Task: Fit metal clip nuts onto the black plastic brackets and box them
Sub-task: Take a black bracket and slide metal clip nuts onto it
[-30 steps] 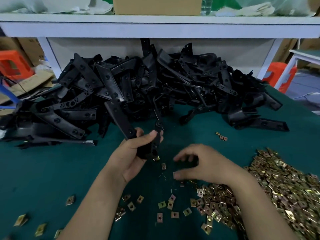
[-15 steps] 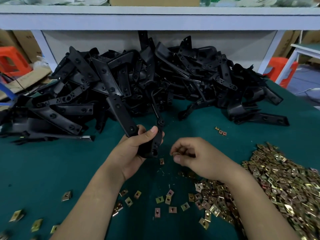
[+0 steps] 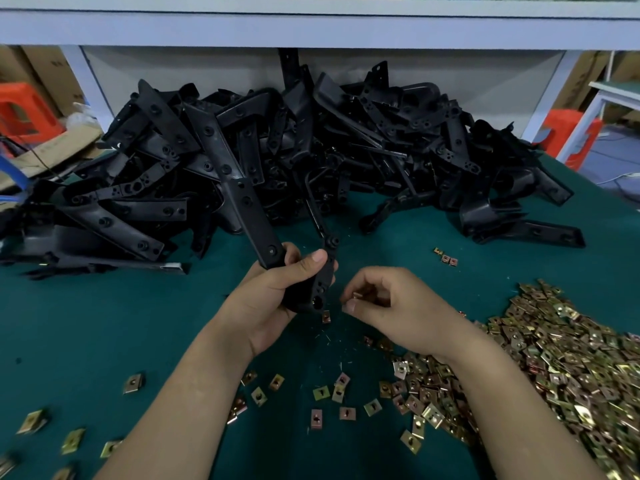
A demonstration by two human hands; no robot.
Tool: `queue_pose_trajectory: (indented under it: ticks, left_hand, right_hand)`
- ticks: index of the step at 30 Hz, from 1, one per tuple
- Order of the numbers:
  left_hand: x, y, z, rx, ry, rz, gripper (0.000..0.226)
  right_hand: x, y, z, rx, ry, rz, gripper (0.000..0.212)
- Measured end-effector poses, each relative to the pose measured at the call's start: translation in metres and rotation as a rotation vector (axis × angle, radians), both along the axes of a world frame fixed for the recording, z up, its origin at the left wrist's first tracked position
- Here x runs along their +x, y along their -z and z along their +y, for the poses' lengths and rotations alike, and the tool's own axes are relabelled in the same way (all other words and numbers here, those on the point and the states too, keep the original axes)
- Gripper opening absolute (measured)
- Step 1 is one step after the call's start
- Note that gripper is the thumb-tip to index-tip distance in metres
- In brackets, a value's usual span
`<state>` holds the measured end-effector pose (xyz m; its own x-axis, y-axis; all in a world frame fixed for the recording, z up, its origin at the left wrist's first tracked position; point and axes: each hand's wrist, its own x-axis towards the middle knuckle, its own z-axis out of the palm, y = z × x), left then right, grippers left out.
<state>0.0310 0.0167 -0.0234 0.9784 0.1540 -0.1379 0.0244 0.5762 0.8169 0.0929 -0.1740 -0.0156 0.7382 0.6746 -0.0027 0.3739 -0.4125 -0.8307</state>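
My left hand (image 3: 277, 296) grips a black plastic bracket (image 3: 252, 220) above the green table, its long arm pointing up and left and its holed lower end (image 3: 320, 296) facing my right hand. My right hand (image 3: 391, 306) hovers just right of that end, with finger and thumb pinching a small brass-coloured clip nut (image 3: 357, 294). One clip nut (image 3: 326, 317) lies on the table right under the bracket's end. A big heap of clip nuts (image 3: 561, 368) lies at the right.
A large pile of black brackets (image 3: 277, 157) fills the back of the green table (image 3: 104, 323) under a white shelf (image 3: 311, 26). Loose clip nuts (image 3: 320, 393) are scattered in front. Orange stools (image 3: 20, 109) and cardboard stand beyond the table's edges.
My right hand lifted off the table near the nut heap and came up and left to the bracket's end, holding a clip nut. The left hand kept its grip on the bracket.
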Motion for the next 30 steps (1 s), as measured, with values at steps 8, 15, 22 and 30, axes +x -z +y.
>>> queue_pose_trajectory:
  ticks: [8, 15, 22, 30]
  left_hand:
    - [-0.003, -0.003, 0.0, 0.0, 0.005, 0.019, 0.036]
    - [-0.003, -0.004, -0.003, -0.018, 0.049, 0.023, 0.037]
    - [-0.005, -0.009, -0.006, -0.137, 0.055, 0.056, 0.043]
    - [-0.007, -0.011, -0.007, -0.157, 0.061, 0.054, 0.034]
  right_hand:
    - [-0.001, -0.005, 0.0, 0.317, 0.147, 0.217, 0.016]
    - [-0.006, -0.009, 0.005, 0.606, 0.192, 0.46, 0.018]
    - [-0.01, -0.011, 0.01, 0.68, 0.156, 0.497, 0.026]
    - [-0.01, -0.008, 0.012, 0.593, 0.174, 0.364, 0.012]
